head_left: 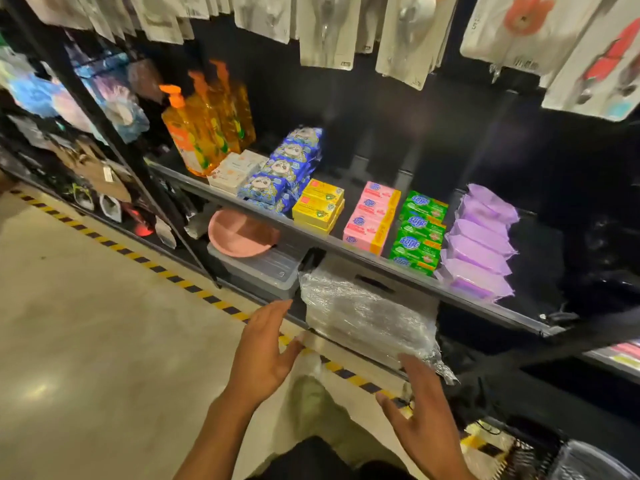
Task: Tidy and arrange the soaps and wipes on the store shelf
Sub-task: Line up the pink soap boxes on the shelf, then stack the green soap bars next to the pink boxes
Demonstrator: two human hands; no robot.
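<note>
Now both hands, left hand (265, 351) and right hand (424, 407), are hovering spread and empty beside the wrapped bundle (367, 317) at six o'clock; the soaps (372, 216) and wipes (479, 244) are sitting at twelve, risking a knock off the shelf edge (349, 244).

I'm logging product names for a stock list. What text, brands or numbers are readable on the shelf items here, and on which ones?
"超能", white characters in blue ovals, on the green soap boxes.
"超能", same logo, on the pink soap boxes.
Yellow soap boxes: print too small to read.
Blue wipe packs: cartoon face only, lettering blurred.
Orange pump bottles, white packs, hanging cards: unreadable.
Purple packs: no visible text.
</note>
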